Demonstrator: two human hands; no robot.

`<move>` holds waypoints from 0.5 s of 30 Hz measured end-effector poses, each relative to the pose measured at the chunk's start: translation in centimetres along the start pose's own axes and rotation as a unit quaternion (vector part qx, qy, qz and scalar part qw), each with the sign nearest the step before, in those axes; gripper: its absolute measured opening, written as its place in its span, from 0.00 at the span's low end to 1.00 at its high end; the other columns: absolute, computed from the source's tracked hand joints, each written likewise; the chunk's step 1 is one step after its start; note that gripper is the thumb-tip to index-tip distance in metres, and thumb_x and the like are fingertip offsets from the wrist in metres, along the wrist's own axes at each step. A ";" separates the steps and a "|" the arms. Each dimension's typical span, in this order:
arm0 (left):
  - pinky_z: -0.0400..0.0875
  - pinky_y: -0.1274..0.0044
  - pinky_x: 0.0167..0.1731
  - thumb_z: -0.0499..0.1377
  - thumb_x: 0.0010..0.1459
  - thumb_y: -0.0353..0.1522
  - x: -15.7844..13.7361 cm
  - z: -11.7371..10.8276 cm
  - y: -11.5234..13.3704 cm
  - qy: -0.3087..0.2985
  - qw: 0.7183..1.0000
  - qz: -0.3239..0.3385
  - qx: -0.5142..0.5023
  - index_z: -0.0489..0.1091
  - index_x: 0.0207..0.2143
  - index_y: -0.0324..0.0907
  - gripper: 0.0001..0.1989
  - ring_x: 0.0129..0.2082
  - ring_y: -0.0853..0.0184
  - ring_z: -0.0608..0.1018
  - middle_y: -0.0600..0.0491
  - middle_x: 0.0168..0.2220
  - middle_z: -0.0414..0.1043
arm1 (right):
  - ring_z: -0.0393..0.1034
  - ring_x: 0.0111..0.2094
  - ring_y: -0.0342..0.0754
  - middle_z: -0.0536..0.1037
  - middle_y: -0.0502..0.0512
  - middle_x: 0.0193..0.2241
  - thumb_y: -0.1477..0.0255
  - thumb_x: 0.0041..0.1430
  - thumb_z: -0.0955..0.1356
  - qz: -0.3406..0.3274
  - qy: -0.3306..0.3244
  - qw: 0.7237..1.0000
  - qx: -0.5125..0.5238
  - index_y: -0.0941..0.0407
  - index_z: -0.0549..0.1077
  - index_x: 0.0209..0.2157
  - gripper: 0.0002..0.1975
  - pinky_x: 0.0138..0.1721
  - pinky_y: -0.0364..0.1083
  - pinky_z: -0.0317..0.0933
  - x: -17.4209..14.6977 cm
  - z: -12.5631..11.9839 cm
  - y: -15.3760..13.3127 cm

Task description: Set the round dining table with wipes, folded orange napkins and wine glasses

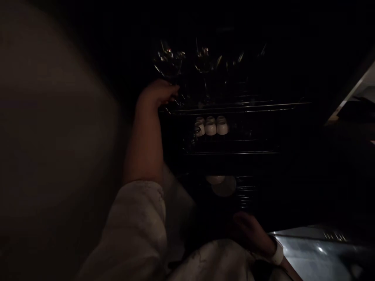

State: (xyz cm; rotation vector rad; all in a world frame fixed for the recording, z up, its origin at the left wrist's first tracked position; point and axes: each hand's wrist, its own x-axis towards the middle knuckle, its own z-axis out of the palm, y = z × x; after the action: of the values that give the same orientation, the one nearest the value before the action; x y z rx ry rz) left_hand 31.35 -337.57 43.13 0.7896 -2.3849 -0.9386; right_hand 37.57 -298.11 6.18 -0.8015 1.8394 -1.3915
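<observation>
My left hand (164, 90) reaches up to the top wire shelf, closed around the stem of a wine glass (168, 67) just below its bowl. The glass stands upright at the shelf's left end, its stem mostly covered by my fingers. To its right is a second wine glass (203, 64), with dim outlines of more glassware beyond. Down in front of my body, my right hand (252, 230) hangs low with a white band on its wrist. Darkness and blur hide its fingers.
On the shelf below are several white cups (211, 128) in rows. Lower still, a bowl (216, 179) and a pale plate (225, 187) sit beside a wire rack (245, 193). A wall (58, 136) rises close on the left. A metal surface (316, 249) lies at lower right.
</observation>
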 end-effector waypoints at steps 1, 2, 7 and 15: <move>0.61 0.53 0.58 0.51 0.71 0.33 0.2 -0.1 -0.3 -0.017 1.000 0.015 -0.012 0.65 0.51 0.24 0.17 0.54 0.59 0.73 0.39 0.53 0.71 | 0.75 0.44 0.52 0.80 0.60 0.42 0.54 0.64 0.64 -0.001 0.008 1.000 0.000 0.56 0.76 0.44 0.21 0.46 0.49 0.69 0.6 1.1 -0.9; 0.61 0.54 0.58 0.50 0.72 0.33 0.2 -0.1 -0.6 -0.031 0.999 0.033 -0.026 0.64 0.52 0.24 0.17 0.53 0.61 0.74 0.40 0.53 0.71 | 0.75 0.44 0.52 0.80 0.59 0.42 0.55 0.64 0.64 -0.004 0.008 1.000 -0.004 0.56 0.76 0.45 0.21 0.47 0.48 0.69 1.2 2.0 -1.8; 0.70 0.58 0.52 0.49 0.72 0.29 -0.4 0.7 -0.8 -0.056 0.990 0.125 -0.025 0.62 0.54 0.23 0.16 0.46 0.63 0.78 0.43 0.49 0.71 | 0.75 0.39 0.48 0.80 0.58 0.39 0.63 0.65 0.65 -0.056 -0.011 0.993 -0.102 0.57 0.76 0.45 0.15 0.42 0.46 0.69 2.4 4.4 -5.8; 0.67 0.65 0.51 0.54 0.69 0.32 -9.8 3.0 5.3 -0.034 0.891 0.448 0.068 0.75 0.41 0.35 0.12 0.46 0.60 0.75 0.50 0.41 0.71 | 0.64 0.59 0.55 0.65 0.64 0.60 0.71 0.65 0.65 -0.239 0.244 0.889 -0.306 0.51 0.62 0.64 0.26 0.56 0.58 0.66 0.7 2.7 -16.3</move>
State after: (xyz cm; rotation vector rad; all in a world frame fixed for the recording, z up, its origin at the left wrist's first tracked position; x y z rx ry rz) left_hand 34.91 -326.62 42.97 -0.3412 -2.4617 -0.4022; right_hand 40.49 -303.98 21.34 -1.3935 2.6762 -1.3905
